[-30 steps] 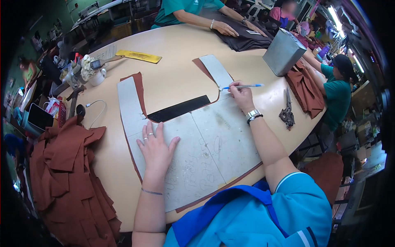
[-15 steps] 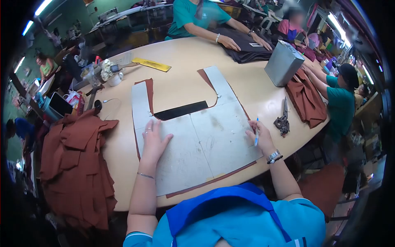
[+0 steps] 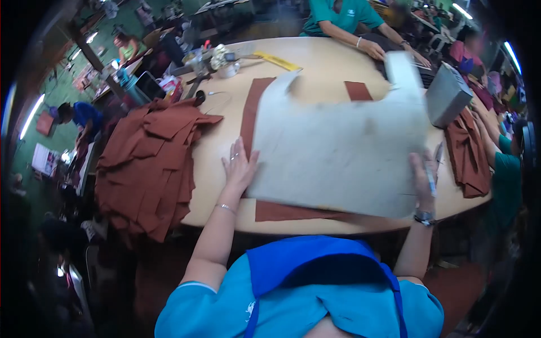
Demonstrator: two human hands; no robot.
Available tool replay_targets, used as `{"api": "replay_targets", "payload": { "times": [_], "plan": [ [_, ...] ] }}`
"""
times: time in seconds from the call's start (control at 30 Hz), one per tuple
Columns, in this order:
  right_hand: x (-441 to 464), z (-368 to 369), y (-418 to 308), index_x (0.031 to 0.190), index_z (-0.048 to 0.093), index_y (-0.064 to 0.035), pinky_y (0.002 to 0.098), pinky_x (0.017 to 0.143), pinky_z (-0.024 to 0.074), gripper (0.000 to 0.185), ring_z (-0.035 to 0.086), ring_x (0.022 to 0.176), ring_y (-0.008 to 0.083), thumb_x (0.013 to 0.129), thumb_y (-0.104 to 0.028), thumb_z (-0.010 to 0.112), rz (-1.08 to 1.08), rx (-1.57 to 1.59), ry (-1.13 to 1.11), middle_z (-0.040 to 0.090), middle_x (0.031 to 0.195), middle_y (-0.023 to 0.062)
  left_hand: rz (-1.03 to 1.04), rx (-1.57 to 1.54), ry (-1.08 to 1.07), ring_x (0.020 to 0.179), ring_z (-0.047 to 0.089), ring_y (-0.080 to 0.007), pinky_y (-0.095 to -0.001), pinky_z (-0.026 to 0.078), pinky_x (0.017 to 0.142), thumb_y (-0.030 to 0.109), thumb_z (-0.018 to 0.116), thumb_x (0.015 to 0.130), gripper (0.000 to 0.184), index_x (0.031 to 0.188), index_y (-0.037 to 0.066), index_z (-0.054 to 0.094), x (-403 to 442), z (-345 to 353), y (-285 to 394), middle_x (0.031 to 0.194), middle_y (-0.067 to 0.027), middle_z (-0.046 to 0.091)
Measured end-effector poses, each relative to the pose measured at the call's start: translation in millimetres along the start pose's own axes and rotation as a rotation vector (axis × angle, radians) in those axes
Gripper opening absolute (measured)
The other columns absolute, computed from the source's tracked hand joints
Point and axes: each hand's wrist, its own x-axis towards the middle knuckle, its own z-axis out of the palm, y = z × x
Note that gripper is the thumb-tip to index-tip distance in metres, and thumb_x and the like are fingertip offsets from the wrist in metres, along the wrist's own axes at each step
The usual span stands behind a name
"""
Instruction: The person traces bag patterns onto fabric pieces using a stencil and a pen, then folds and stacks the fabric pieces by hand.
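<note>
A large grey garment pattern template [image 3: 338, 152] with a U-shaped cutout is raised over rust-brown fabric [image 3: 287, 211], its far end blurred by motion. My left hand [image 3: 240, 166] grips the template's left edge, fingers spread along it and a ring on one finger. At the opposite edge, my right hand [image 3: 421, 177] holds the template and also keeps a blue-and-white pen [image 3: 431, 181] between its fingers. The cut fabric shows along the template's left and lower sides. Another brown strip [image 3: 358, 90] appears inside the cutout.
A pile of brown fabric pieces [image 3: 149, 163] hangs over the table's left edge. A metal box [image 3: 448, 96] and more brown fabric [image 3: 468, 152] are at the right. A yellow ruler [image 3: 277, 60] and white cup [image 3: 228, 70] lie far back. Co-workers in green stand across and right.
The template has come up off the fabric and tilted, both hands now at its side edges. My left hand has moved from its surface to the left edge. The view has turned left.
</note>
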Motion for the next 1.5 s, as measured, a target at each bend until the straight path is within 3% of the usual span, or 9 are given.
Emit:
{"api": "replay_targets", "payload": {
  "times": [0.2,0.33,0.47,0.67,0.8,0.9,1.17,1.4,1.5],
  "plan": [
    [15,-87,35,0.131,0.049,0.0016,0.0315,0.089,0.0482,0.041,0.057,0.107,0.0176,0.096,-0.015,0.061,-0.037,0.119,0.557,0.059,0.123,0.0109,-0.201,0.291,0.083,0.149,0.009,-0.0317,-0.0625,0.009,0.115,0.07,0.048,0.087,0.098,0.152,0.003,0.019,-14,-3,20,0.159,-0.0191,0.017],
    [21,-92,48,0.138,0.035,0.0099,0.0428,0.113,0.0339,0.057,0.043,0.131,0.0299,0.092,-0.006,0.065,-0.631,-0.5,0.815,0.039,0.145,0.0235,-0.104,0.172,0.181,0.14,0.029,-0.03,-0.064,0.02,0.109,0.056,0.06,0.086,0.069,0.136,0.01,0.047,-16,-9,20,0.148,-0.0143,0.037],
    [30,-2,46,0.138,0.04,0.007,0.0406,0.112,0.0339,0.048,0.043,0.133,0.0268,0.097,-0.01,0.057,-0.443,-0.449,0.498,0.046,0.142,0.0184,0.045,-0.011,0.162,0.106,0.06,-0.0325,-0.0423,0.047,0.09,0.038,0.065,0.089,0.038,0.115,0.01,0.059,-3,-8,14,0.113,-0.0147,0.064],
    [42,119,80,0.137,0.046,0.0031,0.0365,0.111,0.0328,0.042,0.046,0.13,0.0241,0.099,-0.014,0.053,-0.295,-0.284,-0.147,0.049,0.141,0.0167,-0.029,-1.193,0.542,0.103,0.056,-0.0164,-0.0321,0.044,0.094,0.028,0.055,0.099,0.033,0.113,-0.001,0.057,-10,-38,3,0.105,-0.0106,0.063],
    [33,136,69,0.138,0.046,-0.0004,0.0367,0.109,0.0348,0.042,0.047,0.129,0.0242,0.099,-0.015,0.055,-0.282,-0.395,-0.361,0.051,0.138,0.0164,-0.075,-1.203,0.7,0.112,0.055,-0.0173,-0.0315,0.041,0.102,0.027,0.054,0.099,0.036,0.122,-0.001,0.06,-103,-211,-26,0.121,-0.0105,0.061],
    [28,141,66,0.133,0.051,-0.0043,0.0383,0.105,0.0401,0.041,0.054,0.123,0.0279,0.095,-0.017,0.06,-0.203,-0.42,-0.496,0.059,0.13,0.0182,0.148,-0.533,1.06,0.111,0.057,-0.018,-0.0322,0.043,0.102,0.022,0.056,0.096,0.031,0.117,0.001,0.064,-158,-296,-228,0.118,-0.0101,0.063],
    [32,152,92,0.132,0.052,-0.0018,0.0383,0.107,0.0398,0.04,0.054,0.123,0.0289,0.095,-0.014,0.061,-0.279,-0.457,-0.461,0.057,0.131,0.0189,-0.19,-0.749,1.857,0.108,0.06,-0.0209,-0.035,0.047,0.097,0.028,0.052,0.097,0.036,0.119,0.0,0.062,-441,-468,-268,0.118,-0.0116,0.064],
    [28,153,83,0.131,0.052,0.0012,0.0369,0.109,0.0392,0.038,0.053,0.125,0.0272,0.096,-0.012,0.059,-0.235,-0.477,-0.476,0.056,0.133,0.0183,-0.571,-0.257,1.701,0.11,0.059,-0.0241,-0.0366,0.047,0.096,0.042,0.06,0.09,0.056,0.125,-0.003,0.059,-347,-469,-231,0.122,-0.015,0.063],
    [38,150,105,0.13,0.052,0.0019,0.0364,0.109,0.0396,0.038,0.054,0.124,0.0266,0.096,-0.012,0.059,-0.269,-0.435,-0.475,0.057,0.132,0.0178,-0.513,-0.506,1.647,0.122,0.052,-0.0242,-0.038,0.039,0.104,0.039,0.057,0.093,0.058,0.132,-0.003,0.052,-347,-512,-281,0.134,-0.0137,0.055]
  ]
}}
